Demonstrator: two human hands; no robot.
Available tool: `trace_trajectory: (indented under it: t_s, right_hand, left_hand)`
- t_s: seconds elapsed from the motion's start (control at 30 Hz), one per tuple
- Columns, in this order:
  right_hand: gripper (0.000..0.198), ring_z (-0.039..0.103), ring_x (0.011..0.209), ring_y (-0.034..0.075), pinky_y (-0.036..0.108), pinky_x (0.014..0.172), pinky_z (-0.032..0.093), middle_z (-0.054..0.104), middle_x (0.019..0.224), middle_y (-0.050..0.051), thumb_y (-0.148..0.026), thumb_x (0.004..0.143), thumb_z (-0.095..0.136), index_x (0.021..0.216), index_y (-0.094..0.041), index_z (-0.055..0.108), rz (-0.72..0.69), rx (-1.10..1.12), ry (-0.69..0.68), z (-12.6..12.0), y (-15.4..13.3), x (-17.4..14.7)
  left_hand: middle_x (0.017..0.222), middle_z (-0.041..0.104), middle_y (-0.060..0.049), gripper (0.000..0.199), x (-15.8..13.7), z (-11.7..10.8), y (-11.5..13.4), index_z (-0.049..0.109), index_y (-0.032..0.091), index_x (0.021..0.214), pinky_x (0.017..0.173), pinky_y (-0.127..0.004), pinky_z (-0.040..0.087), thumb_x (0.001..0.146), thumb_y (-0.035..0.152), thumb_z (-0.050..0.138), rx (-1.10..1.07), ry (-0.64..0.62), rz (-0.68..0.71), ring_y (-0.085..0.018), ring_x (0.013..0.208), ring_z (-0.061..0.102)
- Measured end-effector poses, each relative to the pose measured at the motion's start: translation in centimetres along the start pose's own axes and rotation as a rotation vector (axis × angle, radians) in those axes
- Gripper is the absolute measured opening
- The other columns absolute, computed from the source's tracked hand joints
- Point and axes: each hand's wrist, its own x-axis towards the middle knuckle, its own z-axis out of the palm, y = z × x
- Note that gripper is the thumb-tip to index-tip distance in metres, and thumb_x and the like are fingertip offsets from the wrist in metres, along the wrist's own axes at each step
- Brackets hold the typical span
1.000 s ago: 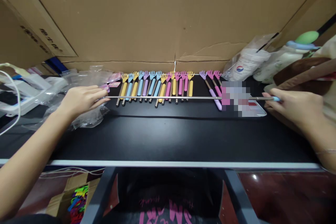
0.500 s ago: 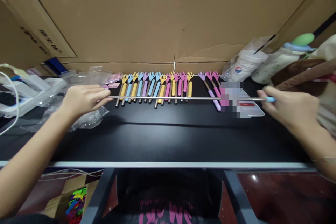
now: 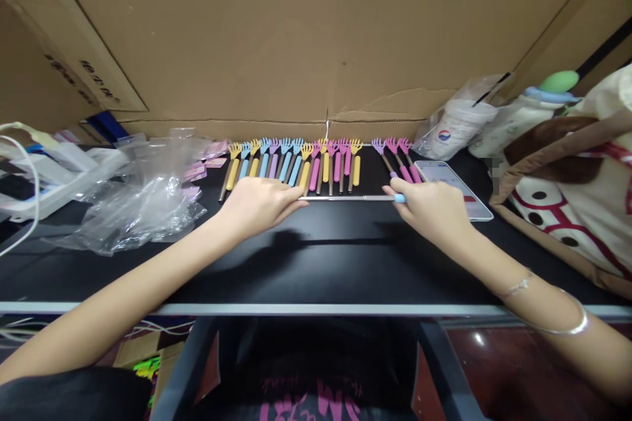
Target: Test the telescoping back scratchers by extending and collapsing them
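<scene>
A telescopic back scratcher [image 3: 345, 198] lies level between my two hands, a little above the black table. My left hand [image 3: 261, 204] is closed on one end of its metal rod, and the tip there is hidden in my fingers. At the other end my right hand [image 3: 427, 205] grips it by the light blue part. Behind them rests a row of several back scratchers [image 3: 295, 171] with yellow, blue, purple and pink claws and grips. Three more back scratchers [image 3: 405, 173], purple and pink, lie apart from the row, near my right hand.
Crumpled clear plastic bags [image 3: 148, 204] and pink cards [image 3: 197, 171] lie at the left, near a white plastic holder [image 3: 74, 177] with a cable. On the right are a phone [image 3: 476, 207], a bagged cup [image 3: 451, 128], a bottle [image 3: 543, 105] and a cloth bag [image 3: 567, 151]. Cardboard [image 3: 247, 33] walls the back.
My hands have come much closer together, left hand moving right and right hand moving left. The rod between them has become far shorter.
</scene>
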Motion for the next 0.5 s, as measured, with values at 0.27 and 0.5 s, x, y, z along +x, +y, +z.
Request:
trace_trajectory:
  t_s: [0.27,0.5]
  right_hand:
    - [0.036,0.061,0.057,0.017,0.028,0.051,0.010,0.068,0.066,0.006,-0.039,0.096,0.033,0.085,-0.021,0.063,-0.106,0.072,-0.097,-1.7,-3.8,-0.8]
    - [0.033,0.061,0.059,0.017,0.027,0.051,0.009,0.070,0.069,0.005,-0.037,0.095,0.036,0.085,-0.021,0.063,-0.132,0.124,-0.084,-1.7,-4.5,-0.7]
  left_hand:
    - [0.061,0.062,-0.002,0.042,1.2,0.0,3.7,0.059,0.017,0.074,0.046,-0.025,0.016,0.098,0.043,0.037,-0.114,-0.126,0.014,-0.015,0.053,0.057]
    - [0.064,0.063,-0.002,0.040,1.6,0.1,4.2,0.060,0.018,0.077,0.046,-0.026,0.016,0.097,0.046,0.039,-0.125,-0.124,-0.021,-0.016,0.056,0.059]
